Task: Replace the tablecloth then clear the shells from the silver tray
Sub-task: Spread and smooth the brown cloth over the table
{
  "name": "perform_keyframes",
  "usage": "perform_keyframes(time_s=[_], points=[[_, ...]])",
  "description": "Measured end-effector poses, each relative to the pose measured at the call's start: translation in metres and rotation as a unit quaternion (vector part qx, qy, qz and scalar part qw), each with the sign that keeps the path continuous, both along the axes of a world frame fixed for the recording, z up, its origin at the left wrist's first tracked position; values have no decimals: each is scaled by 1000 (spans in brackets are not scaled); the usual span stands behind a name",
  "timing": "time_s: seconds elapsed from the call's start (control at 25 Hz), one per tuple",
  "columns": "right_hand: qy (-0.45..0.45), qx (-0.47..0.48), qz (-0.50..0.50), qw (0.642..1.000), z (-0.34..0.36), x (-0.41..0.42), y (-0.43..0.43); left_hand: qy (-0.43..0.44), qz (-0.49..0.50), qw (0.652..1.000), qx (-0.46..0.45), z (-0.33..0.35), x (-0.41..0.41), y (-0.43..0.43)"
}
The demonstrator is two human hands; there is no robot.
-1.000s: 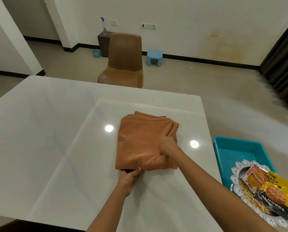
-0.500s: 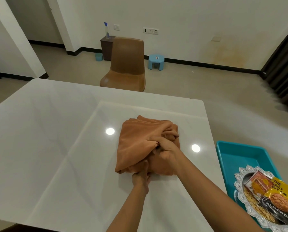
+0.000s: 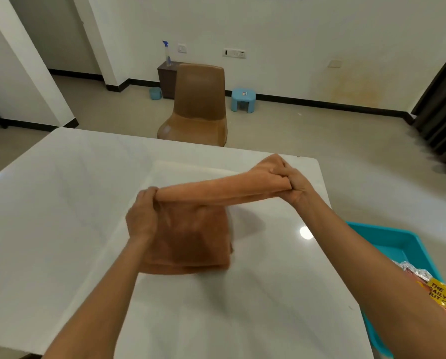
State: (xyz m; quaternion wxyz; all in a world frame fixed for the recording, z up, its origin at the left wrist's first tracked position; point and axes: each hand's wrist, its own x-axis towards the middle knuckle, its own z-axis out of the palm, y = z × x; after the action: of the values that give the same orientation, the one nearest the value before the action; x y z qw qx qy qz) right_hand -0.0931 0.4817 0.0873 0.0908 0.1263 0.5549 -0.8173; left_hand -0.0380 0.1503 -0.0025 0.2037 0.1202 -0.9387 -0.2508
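Orange tablecloth (image 3: 190, 237) lifted over the white marble desk (image 3: 61, 216)
Left hand (image 3: 141, 216) and right hand (image 3: 294, 185) each grip its stretched top edge; teal tray (image 3: 398, 244) sits right

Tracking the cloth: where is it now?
Head view, centre: the orange cloth is over the white table, gripped by the left hand and right hand.

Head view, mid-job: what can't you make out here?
Silver tray: only a sliver of rim shows; the right forearm and the frame edge hide the rest, so its contents are hidden.
Yellow packet: label cut off by the frame edge.
Tablecloth: hanging folds motion-blurred; layers unclear.
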Motion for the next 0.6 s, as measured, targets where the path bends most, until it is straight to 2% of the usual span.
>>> perform_keyframes(time_s=[0.08, 0.16, 0.24, 0.32, 0.44, 0.52, 0.6], points=[[9, 67, 30, 997, 16, -18, -5, 24, -20, 999, 24, 36, -16, -17], [27, 49, 46, 997, 26, -31, -9, 59, -44, 997, -3, 61, -25, -32], [75, 21, 61, 995, 30, -35, -16, 132, -53, 984, -108, 73, -27, -45], [106, 15, 73, 992, 26, -27, -14, 215, -43, 951, -220, 65, -20, -55], [114, 10, 92, 989, -10, 9, 15, 272, -101, 907, -305, 15, 16, -47], [60, 23, 88, 994, -56, 46, 46, 257, -155, 900, -317, -27, 49, -31], [-67, 70, 73, 993, -103, 83, 73, 202, -228, 904, -298, -71, 78, -13]])
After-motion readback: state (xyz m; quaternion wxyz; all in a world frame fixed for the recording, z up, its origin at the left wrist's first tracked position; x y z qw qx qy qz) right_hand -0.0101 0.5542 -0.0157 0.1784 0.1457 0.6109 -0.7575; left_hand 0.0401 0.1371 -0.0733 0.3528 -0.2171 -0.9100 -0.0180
